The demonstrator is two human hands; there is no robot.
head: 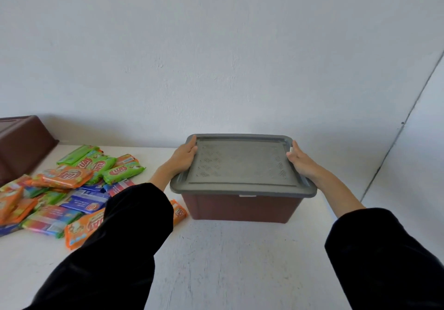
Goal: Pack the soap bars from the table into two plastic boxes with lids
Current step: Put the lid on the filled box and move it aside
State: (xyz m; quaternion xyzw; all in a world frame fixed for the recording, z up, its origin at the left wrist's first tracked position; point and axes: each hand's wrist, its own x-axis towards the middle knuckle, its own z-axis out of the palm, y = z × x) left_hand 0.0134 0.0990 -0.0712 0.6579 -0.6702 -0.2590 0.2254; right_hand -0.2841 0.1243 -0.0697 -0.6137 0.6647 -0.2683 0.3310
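Your left hand [183, 156] and right hand [300, 159] grip the short ends of the grey lid [240, 163], long axis 9-to-3, atop the brown box [240, 207]; the soap bars [67, 189] lie at its 9 o'clock, nearer your left hand.

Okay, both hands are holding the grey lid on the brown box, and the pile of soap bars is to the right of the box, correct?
Not quite: the head view shows the soap bars piled left of the brown box, not right. The left hand and right hand do hold the grey lid on it.
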